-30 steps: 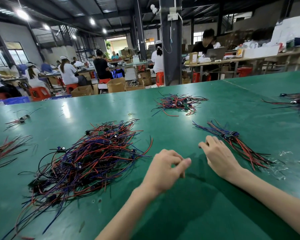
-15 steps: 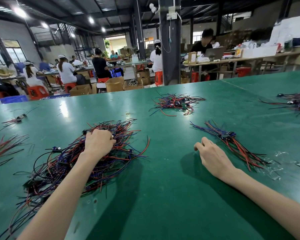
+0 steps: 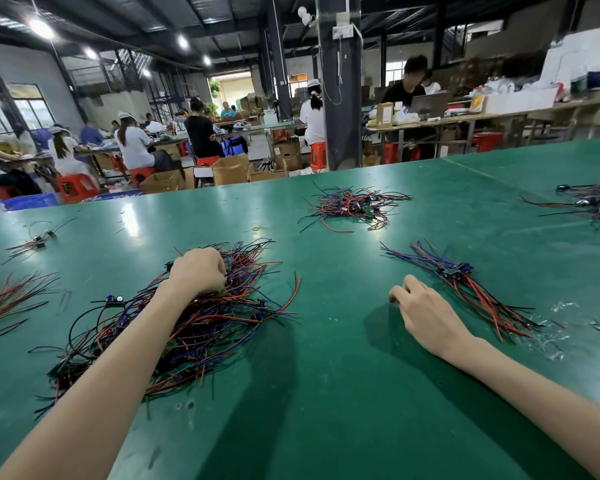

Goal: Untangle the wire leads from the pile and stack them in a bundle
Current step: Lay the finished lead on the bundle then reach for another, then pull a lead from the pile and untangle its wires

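Observation:
A big tangled pile of red, blue and black wire leads (image 3: 194, 327) lies on the green table (image 3: 326, 393) at the left. My left hand (image 3: 198, 271) rests on the far part of this pile with its fingers curled down into the wires. A straightened bundle of leads (image 3: 465, 285) lies at the right, pointing diagonally. My right hand (image 3: 426, 313) rests on the table just left of the bundle, fingers loosely bent, holding nothing that I can see.
A smaller wire pile (image 3: 354, 206) lies further back, another (image 3: 596, 202) at the far right edge, and loose leads (image 3: 7, 303) at the left edge. Clear plastic scraps (image 3: 548, 330) lie by the bundle. Workers sit at benches beyond the table.
My left hand moved from the table centre leftward onto the big pile and closed its fingers into the wires. My right hand stayed beside the bundle.

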`<state>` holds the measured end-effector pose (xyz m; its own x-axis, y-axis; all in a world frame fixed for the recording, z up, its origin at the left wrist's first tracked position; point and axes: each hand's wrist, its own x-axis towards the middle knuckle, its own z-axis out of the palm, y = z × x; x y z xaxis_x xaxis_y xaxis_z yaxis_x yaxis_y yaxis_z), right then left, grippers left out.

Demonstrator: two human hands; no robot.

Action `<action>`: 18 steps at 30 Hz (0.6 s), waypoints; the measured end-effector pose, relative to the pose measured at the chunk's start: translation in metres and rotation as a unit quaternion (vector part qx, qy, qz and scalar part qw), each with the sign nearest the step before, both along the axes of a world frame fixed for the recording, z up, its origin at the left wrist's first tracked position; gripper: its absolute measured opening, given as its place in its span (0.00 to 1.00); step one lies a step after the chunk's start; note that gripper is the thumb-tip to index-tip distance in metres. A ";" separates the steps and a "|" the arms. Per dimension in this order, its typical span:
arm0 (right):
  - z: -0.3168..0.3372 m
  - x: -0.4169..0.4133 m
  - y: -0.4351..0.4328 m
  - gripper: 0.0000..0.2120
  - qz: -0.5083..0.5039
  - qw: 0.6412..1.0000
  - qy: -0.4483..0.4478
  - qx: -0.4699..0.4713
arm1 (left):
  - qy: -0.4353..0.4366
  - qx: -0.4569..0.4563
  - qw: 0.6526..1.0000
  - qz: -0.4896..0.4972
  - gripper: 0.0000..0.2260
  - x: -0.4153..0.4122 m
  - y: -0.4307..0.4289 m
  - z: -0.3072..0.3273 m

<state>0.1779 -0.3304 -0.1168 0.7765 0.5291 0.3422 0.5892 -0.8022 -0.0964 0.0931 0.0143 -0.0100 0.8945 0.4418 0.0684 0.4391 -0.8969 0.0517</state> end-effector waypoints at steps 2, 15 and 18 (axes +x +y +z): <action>-0.001 0.000 0.000 0.09 0.001 1.000 -0.001 0.003 | -0.033 -0.064 0.997 -0.010 0.06 -0.002 0.005 0.006; -0.003 0.003 -0.001 0.07 0.010 1.000 0.005 0.028 | -0.352 -0.291 0.887 -0.062 0.15 -0.010 0.020 0.031; -0.003 0.004 -0.001 0.07 0.014 0.999 0.006 0.031 | -0.482 -0.221 0.843 -0.094 0.17 -0.010 0.016 0.038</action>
<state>0.1818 -0.3312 -0.1199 0.7665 0.5280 0.3656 0.6090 -0.7783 -0.1529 0.0831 0.0300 0.0284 0.5744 0.4709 0.6696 -0.1457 -0.7461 0.6497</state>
